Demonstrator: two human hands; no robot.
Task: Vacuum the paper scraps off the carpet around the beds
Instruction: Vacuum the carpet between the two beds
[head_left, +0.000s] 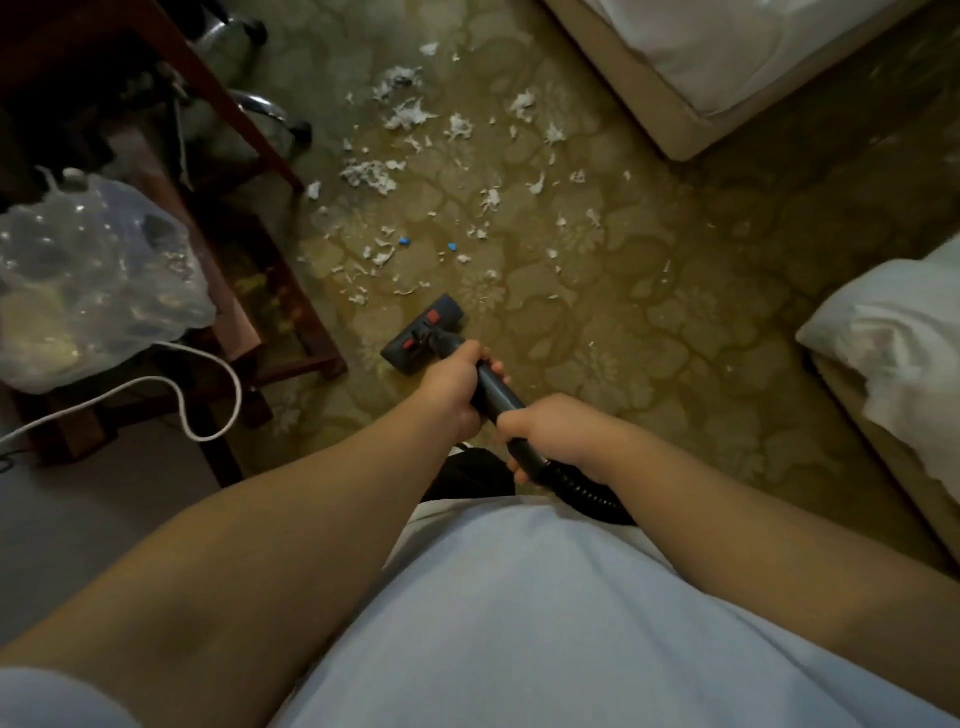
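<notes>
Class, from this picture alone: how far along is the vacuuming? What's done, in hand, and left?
Done: the carpet near the person shows few specks. In hand: left hand and right hand grip the wand, floor head at the mess's near edge. Left: most paper scraps ahead.

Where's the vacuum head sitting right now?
Head view, centre-left: the vacuum head rests on the carpet just short of the paper scraps, right of the wooden table frame.
</notes>
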